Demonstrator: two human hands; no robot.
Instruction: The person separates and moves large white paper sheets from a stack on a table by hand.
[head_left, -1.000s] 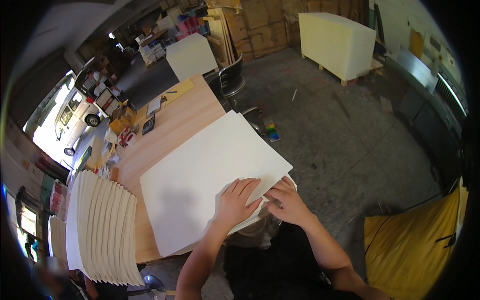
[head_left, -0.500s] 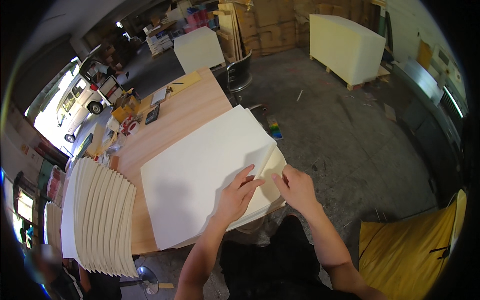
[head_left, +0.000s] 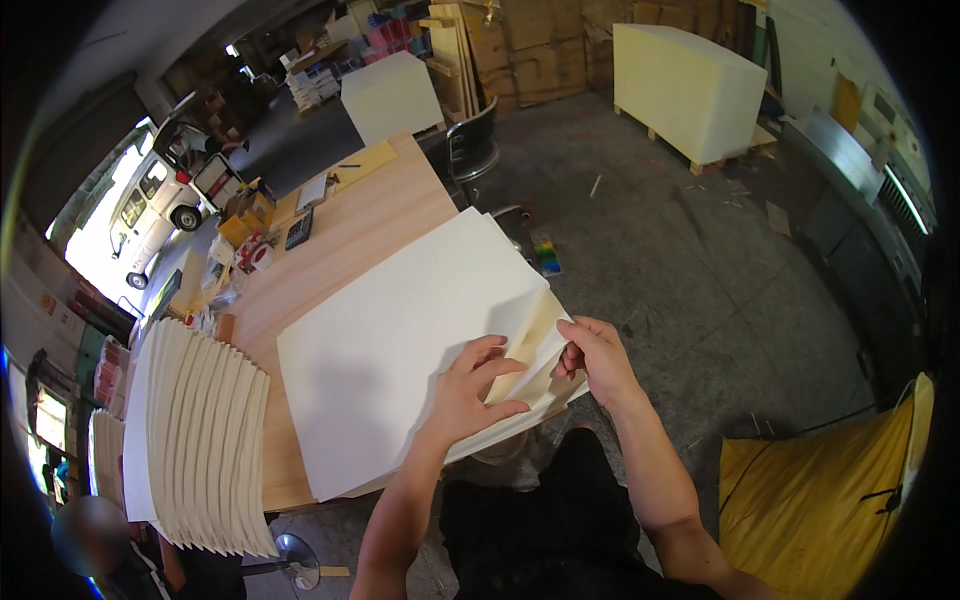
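Observation:
A pile of large white paper sheets [head_left: 400,320] lies at an angle on the near end of the wooden table. My left hand [head_left: 472,392] rests near the pile's right edge, its fingers spread and slightly bent, the thumb stretched toward the lifted sheets. At the pile's near right corner, my right hand [head_left: 597,362] pinches the edge of a sheet between thumb and curled fingers. Cream undersides show between the two hands where the corners bend up. How many sheets the pinch holds I cannot tell.
A fanned stack of cream sheets [head_left: 205,440] stands at the table's left end. A calculator [head_left: 299,229], tape and boxes line the far left edge of the table [head_left: 375,205]. Beyond are a black chair [head_left: 473,150] and pallet stacks [head_left: 685,95]. A yellow cloth [head_left: 815,495] hangs at right.
My right hand has closed on a sheet edge at the corner and bent it up. The left hand's thumb has spread away from its fingers.

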